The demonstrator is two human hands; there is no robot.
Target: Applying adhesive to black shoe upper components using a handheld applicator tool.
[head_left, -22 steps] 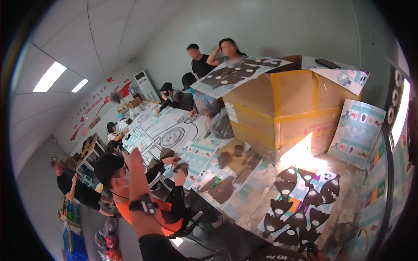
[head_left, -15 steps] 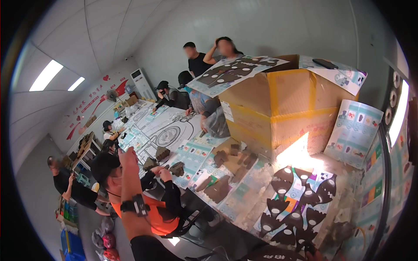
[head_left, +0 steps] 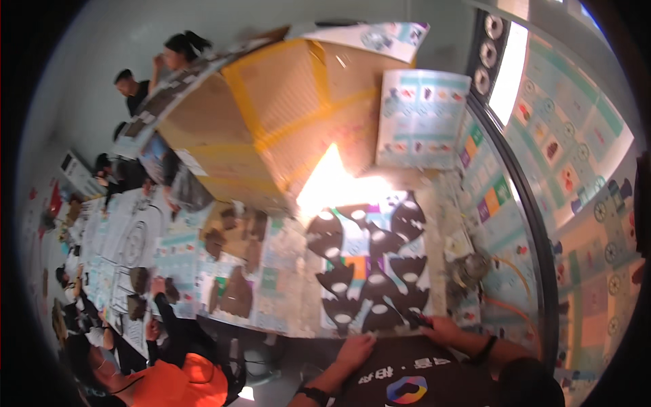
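Observation:
On the table in front of me lies a printed sheet [head_left: 354, 239] with dark brown, scallop-edged pieces [head_left: 380, 277] spread over it, each bearing a white oval. At the table's front edge rests my left hand [head_left: 356, 351], its fingers extended and nothing visible in them. To its right, beside the lower right pieces, my right hand [head_left: 444, 331] is closed on a small dark tool with a red part [head_left: 422, 319]. The tool's exact kind is too blurred to make out.
A big taped cardboard box [head_left: 285, 102] stands behind the pieces, near a bright light patch. A leaning printed sheet [head_left: 424, 119] and a round metal object with a hose [head_left: 470, 270] are rightward. A co-worker in orange [head_left: 180, 383] sits at left among others.
My view has turned to the right. My left hand, raised high on the left before, has come down to the table's front edge. The right hand still holds the dark tool near the pieces.

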